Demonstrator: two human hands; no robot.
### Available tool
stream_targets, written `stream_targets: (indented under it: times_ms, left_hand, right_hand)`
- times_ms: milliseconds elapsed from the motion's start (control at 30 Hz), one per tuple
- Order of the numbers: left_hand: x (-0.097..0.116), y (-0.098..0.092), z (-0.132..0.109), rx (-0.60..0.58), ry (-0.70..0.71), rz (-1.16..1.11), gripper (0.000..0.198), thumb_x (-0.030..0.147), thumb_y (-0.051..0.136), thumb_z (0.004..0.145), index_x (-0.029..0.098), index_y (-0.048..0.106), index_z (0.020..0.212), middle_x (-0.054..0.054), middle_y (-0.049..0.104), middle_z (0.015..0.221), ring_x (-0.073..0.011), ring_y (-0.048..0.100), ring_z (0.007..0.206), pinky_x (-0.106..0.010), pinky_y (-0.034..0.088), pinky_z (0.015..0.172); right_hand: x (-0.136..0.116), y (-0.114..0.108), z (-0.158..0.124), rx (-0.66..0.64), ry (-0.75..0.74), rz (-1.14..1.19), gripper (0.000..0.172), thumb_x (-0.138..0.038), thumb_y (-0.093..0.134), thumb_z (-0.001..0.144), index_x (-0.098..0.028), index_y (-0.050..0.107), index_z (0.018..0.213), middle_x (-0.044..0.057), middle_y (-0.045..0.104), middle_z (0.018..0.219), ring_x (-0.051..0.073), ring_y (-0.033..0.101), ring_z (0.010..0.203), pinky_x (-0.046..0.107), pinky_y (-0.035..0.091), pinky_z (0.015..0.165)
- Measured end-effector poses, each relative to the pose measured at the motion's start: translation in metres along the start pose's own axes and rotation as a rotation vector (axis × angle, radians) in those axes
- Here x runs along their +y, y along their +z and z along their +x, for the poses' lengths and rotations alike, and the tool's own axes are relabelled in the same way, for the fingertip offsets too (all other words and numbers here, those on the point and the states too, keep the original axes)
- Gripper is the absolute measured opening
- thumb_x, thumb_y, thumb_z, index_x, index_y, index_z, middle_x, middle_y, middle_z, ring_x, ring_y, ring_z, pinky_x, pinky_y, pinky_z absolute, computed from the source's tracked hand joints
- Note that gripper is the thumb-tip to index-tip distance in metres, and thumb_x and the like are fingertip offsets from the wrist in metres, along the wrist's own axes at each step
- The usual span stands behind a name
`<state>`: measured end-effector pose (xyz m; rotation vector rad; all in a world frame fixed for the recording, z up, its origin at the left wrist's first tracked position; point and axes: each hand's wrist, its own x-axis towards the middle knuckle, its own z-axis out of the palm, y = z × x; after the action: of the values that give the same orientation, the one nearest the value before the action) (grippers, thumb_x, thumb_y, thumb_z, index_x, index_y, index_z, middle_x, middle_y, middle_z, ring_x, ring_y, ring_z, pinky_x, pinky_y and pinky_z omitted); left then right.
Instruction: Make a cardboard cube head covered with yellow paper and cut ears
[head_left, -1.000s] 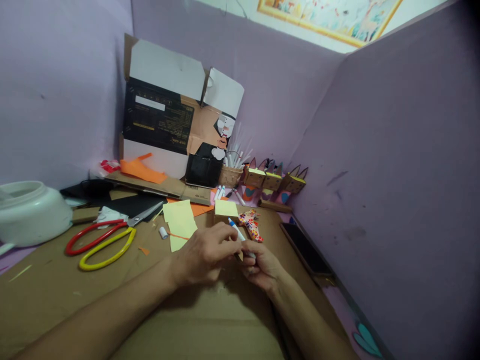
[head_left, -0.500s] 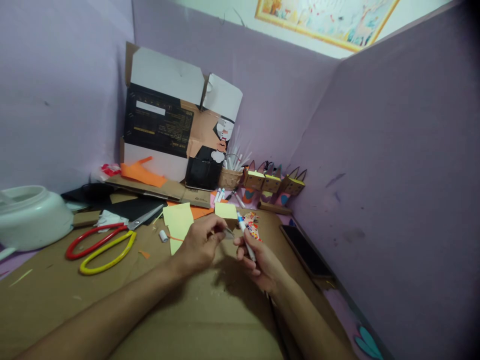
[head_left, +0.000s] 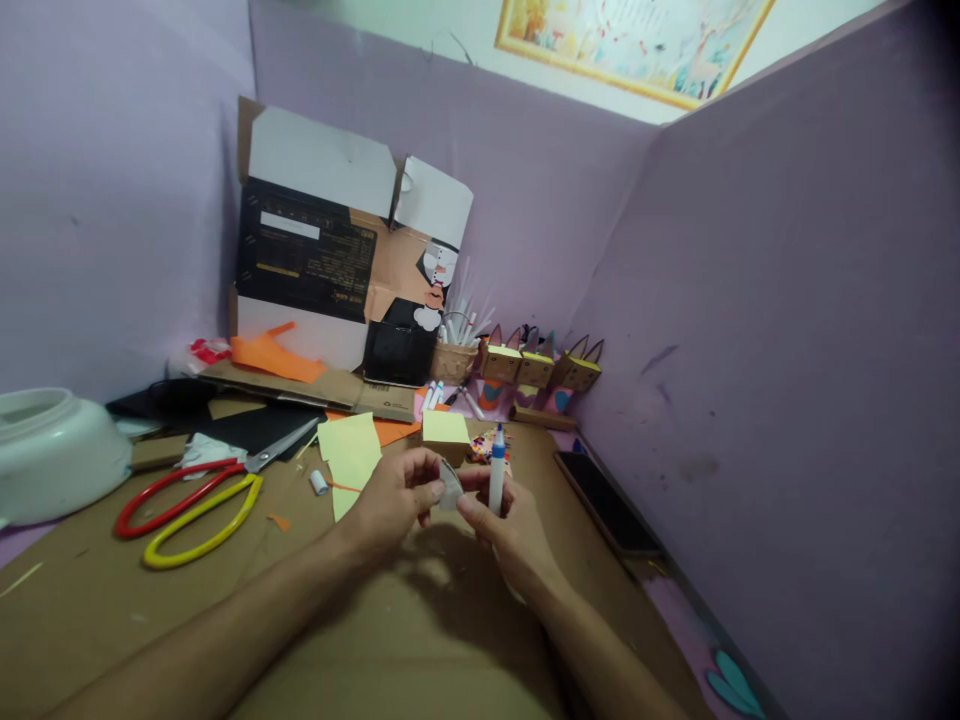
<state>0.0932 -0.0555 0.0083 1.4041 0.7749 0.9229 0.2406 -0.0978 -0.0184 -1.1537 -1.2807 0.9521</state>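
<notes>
Pen (head_left: 496, 470) now upright, gripped by right hand (head_left: 512, 528) | left hand (head_left: 391, 497) pinches paper scrap (head_left: 450, 493) | cardboard desk (head_left: 360, 650), lilac walls (head_left: 787, 300)

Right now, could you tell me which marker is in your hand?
The blue-tipped marker, upright in the right hand; the other markers lie loose by the basket or stand in it.

- Left hand (head_left: 396, 497) raised at centre, thumb and forefinger pinched tight.
- Right hand (head_left: 511, 528) just beside it, fingers curled shut in a closed grip, thumb up front.
- Both bare forearms angle inward from below, wrists close.
</notes>
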Motion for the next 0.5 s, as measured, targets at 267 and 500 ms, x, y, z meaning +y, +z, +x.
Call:
stream_targets:
  times_ms: [267,500]
  left_hand:
    - [-0.0051,0.0033,-0.0015,0.014,-0.071,-0.174,0.018,0.024,0.065,0.06,0.013,0.054,0.07,0.004,0.052,0.058,-0.0069,0.046,0.047,-0.021,0.04,0.044]
    - [-0.0049,0.0021,-0.0007,0.002,0.016,-0.138,0.025,0.029,0.069,0.06,0.012,0.057,0.073,0.002,0.055,0.059,-0.0076,0.048,0.047,-0.021,0.041,0.043]
  right_hand:
    - [0.0009,0.0003,0.0014,0.09,0.074,-0.01,0.017,-0.031,0.069,0.064,-0.016,0.067,0.07,-0.006,0.045,0.044,0.006,0.032,0.038,0.021,0.026,0.039]
    - [-0.0034,0.0073,-0.0003,0.167,-0.006,-0.115,0.013,-0.027,0.063,0.066,-0.014,0.068,0.067,-0.003,0.051,0.05,0.008,0.038,0.045,0.02,0.03,0.043]
